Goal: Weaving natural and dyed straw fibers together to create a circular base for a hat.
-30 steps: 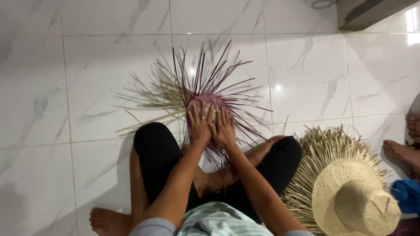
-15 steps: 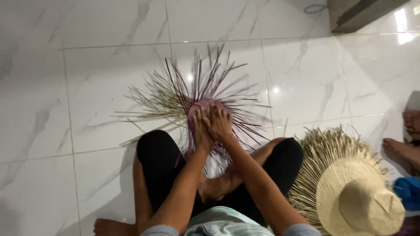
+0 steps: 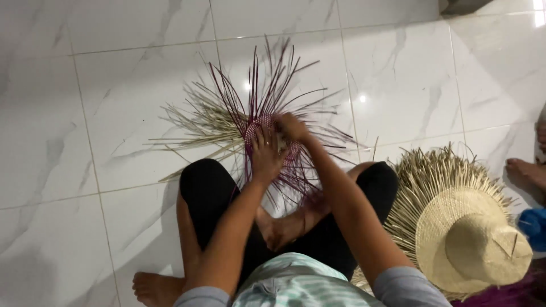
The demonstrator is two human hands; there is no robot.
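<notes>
I sit cross-legged on a white marble floor. In front of my knees lies a half-woven piece of purple and pale straw strips [image 3: 259, 122], its loose ends fanning outward. My left hand [image 3: 265, 154] presses flat on the woven purple centre, fingers spread. My right hand [image 3: 291, 126] sits at the far right edge of that centre, fingers curled on the strips there. Long purple strands stick up and away behind both hands.
A woven straw hat [image 3: 475, 239] with unfinished frayed brim lies on the floor at my right knee. Another person's bare foot [image 3: 526, 170] and a blue object [image 3: 534, 224] sit at the right edge. A dark corner [image 3: 458, 5] shows top right.
Both hands were side by side on the woven centre. My right hand has since shifted up and right to the piece's edge, while my left hand stays pressed on the centre.
</notes>
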